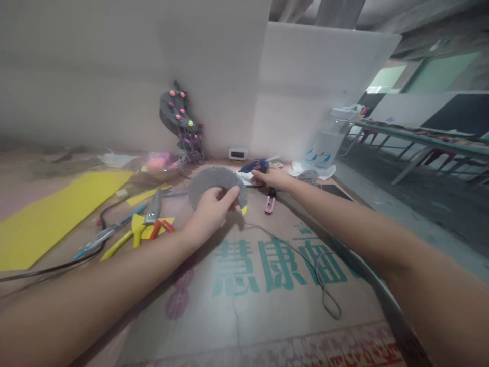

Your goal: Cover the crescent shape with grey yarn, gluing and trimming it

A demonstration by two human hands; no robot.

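My left hand (216, 209) is closed around a grey yarn-wrapped crescent (214, 181), thumb on top near its right end. A bit of yellow backing shows at that end. A loose strand of grey yarn (294, 244) lies on the table from below the crescent, ending in a loop at right. Further back, the fingers of my right hand (271, 177) are closed at a blue hot glue gun (254, 165); the exact grip is blurred. Just below that hand lies a pink-handled snipper or cutter (270, 202).
Yellow sheet (64, 214), scissors with yellow handles (126, 239), red-handled pliers (153, 219) and a blue pen (110, 229) lie left. A grey crescent decorated with coloured balls (178, 114) leans on the back wall. A small clock (237, 153) and a clear plastic container (323, 142) stand behind.
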